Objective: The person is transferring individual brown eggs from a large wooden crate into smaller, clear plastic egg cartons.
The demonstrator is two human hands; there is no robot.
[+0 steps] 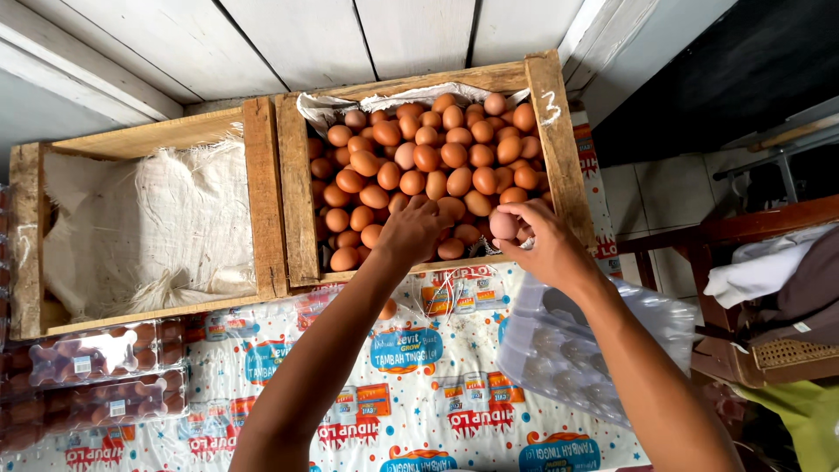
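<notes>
Wooden crate (557, 140), heaped brown eggs (428, 157), smooth pale egg (503, 225) in right hand (546, 249)

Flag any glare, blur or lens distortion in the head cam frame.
Head view: soft daylight, only faint shadows; glare on the clear plastic egg tray and the packed egg cartons at left; wide-angle bowing along the wooden crate edges; eggs in crate sharp; left hand and right hand, holding an egg, show no obvious motion blur.
</notes>
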